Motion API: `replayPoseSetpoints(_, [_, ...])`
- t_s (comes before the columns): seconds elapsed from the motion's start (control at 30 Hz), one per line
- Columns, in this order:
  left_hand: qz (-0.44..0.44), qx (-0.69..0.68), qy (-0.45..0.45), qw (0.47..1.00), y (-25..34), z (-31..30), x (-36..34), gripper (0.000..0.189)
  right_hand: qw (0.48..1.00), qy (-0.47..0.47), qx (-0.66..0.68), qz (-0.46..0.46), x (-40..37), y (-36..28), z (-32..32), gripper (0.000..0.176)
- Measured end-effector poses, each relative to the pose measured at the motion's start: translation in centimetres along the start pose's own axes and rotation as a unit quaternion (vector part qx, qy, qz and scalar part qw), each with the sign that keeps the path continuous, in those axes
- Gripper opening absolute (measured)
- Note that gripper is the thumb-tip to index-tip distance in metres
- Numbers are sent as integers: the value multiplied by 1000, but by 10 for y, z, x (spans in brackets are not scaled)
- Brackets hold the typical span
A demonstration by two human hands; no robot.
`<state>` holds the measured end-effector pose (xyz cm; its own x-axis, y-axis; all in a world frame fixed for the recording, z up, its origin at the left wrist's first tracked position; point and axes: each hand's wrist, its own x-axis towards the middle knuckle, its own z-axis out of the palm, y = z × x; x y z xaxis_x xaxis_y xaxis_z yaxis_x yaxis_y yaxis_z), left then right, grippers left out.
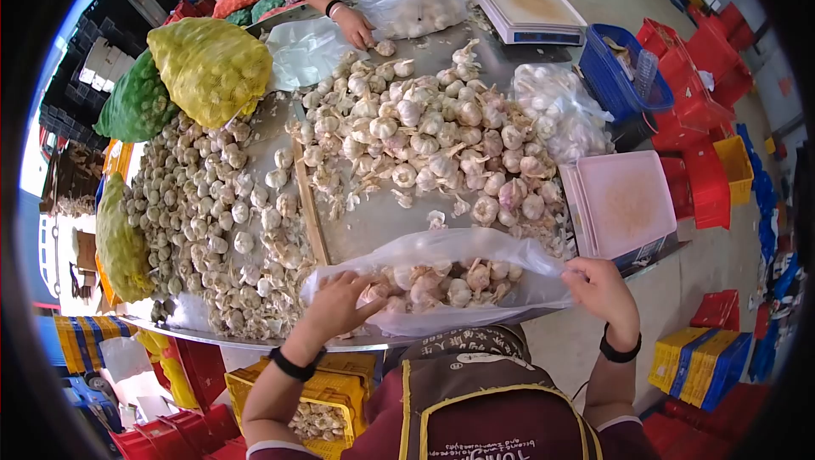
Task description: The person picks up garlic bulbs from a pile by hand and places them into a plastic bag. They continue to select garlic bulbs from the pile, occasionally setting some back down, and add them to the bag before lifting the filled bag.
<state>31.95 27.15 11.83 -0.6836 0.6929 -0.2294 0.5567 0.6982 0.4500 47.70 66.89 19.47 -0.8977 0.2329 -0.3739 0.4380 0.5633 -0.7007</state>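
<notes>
A clear plastic bag point(526, 290) lies sideways along the near table edge, with several garlic bulbs point(458, 292) inside. At its right end, my right hand point(601, 292) is closed, the bag's rim pinched between thumb and fingers. My left hand point(341, 305) rests at the opposite end, fingers spread over the plastic and close beside the bulbs. Beyond the bag spreads a big heap of loose garlic point(424, 120). A wooden strip point(309, 197) divides it from smaller, darker bulbs point(199, 214) on the left.
A scale with a pink tray point(626, 201) stands right of the heap, another scale point(533, 14) farther back. A filled bag point(556, 108) and blue basket point(624, 70) sit nearby. Across the table, a person's hand point(352, 25) touches a bulb. Mesh sacks point(208, 70) line the left.
</notes>
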Motion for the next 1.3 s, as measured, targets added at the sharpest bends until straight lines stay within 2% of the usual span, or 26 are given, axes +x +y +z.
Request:
replayPoseSetpoints(0.07, [-31, 3, -28, 999, 5, -26, -21, 55, 999, -32, 5, 12, 8, 0, -8, 17])
replayPoseSetpoints(0.13, [8, 126, -121, 985, 9, -48, -40, 38, 998, -64, 10, 24, 14, -10, -12, 18])
replayPoseSetpoints(0.17, [5, 124, -114, 986, 2, -48, -48, 38, 990, -42, 134, 35, 18, -20, -12, 24])
replayPoseSetpoints(0.2, [11, 174, -118, 978, -6, -45, -58, 28, 966, -19, 255, 44, 22, -32, -11, 30])
replayPoseSetpoints(0.23, [16, 224, -121, 967, -12, -45, -65, 18, 967, -20, 251, 37, 22, -53, -10, 30])
replayPoseSetpoints(0.27, [15, 225, -115, 967, -15, -54, -69, 18, 966, -48, 255, -1, 15, -84, -8, 32])
replayPoseSetpoints(0.33, [-68, 289, -54, 953, -15, -86, -78, 20, 968, -104, 202, -108, -13, -138, -22, 34])
replayPoseSetpoints(0.37, [-37, 275, 96, 956, -18, -101, -89, 19, 966, -132, 143, -173, -27, -154, -30, 35])
replayPoseSetpoints(0.4, [-4, 255, 242, 936, -18, -118, -99, 18, 965, -133, 145, -172, -32, -151, -25, 35])
replayPoseSetpoints(0.47, [36, 224, 354, 907, 5, -139, -111, 19, 865, -44, 309, -394, -42, -146, -13, 36])
replayPoseSetpoints(0.5, [74, 226, 419, 876, 11, -140, -116, 20, 798, -72, 461, -382, -37, -154, -11, 32])
replayPoseSetpoints(0.57, [27, 123, 488, 864, 18, -128, -141, 20, 767, -20, 549, -331, -39, -156, -19, 36])
replayPoseSetpoints(0.6, [0, 100, 519, 849, 15, -115, -152, 19, 769, -24, 545, -333, -38, -144, -21, 36])
replayPoseSetpoints(0.63, [25, 94, 565, 819, 15, -105, -149, 16, 816, -11, 508, -276, -36, -124, -19, 38])
replayPoseSetpoints(0.67, [47, 69, 543, 836, 15, -98, -145, 15, 857, 3, 468, -217, -32, -110, -12, 40])
replayPoseSetpoints(0.7, [71, 43, 517, 852, 16, -91, -142, 14, 858, -1, 466, -217, -26, -105, -1, 40])
replayPoseSetpoints(0.77, [63, -39, 474, 877, 19, -79, -130, 12, 914, -13, 397, -85, -14, -95, 17, 42])
replayPoseSetpoints(0.8, [11, -96, 424, 900, 21, -73, -135, 9, 914, -13, 397, -85, -9, -89, 21, 42])
replayPoseSetpoints(0.87, [12, -135, 430, 893, 11, -69, -135, 7, 869, -3, 494, -27, -5, -73, 20, 41])
replayPoseSetpoints(0.93, [-4, -174, 447, 877, 6, -71, -127, 4, 856, -2, 516, -43, 12, -79, 20, 36])
replayPoseSetpoints(1.0, [-9, -219, 462, 859, -7, -82, -112, 6, 880, 57, 457, -120, 42, -87, 19, 34])
replayPoseSetpoints(1.03, [-34, -267, 465, 843, -11, -90, -106, 6, 882, 66, 442, -150, 52, -103, 13, 34])
replayPoseSetpoints(1.1, [-18, -254, 514, 819, 2, -117, -101, 8, 882, 89, 428, -177, 48, -140, 7, 35])
replayPoseSetpoints(1.17, [67, -243, 523, 814, 16, -128, -107, 11, 900, 79, 371, -214, 31, -169, 2, 36])
replayPoseSetpoints(1.23, [208, -319, 507, 773, 20, -126, -105, 17, 905, 92, 346, -231, 25, -155, -7, 37])
replayPoseSetpoints(1.3, [218, -405, 441, 771, 24, -109, -105, 23, 846, 137, 455, -241, 28, -124, 1, 39])
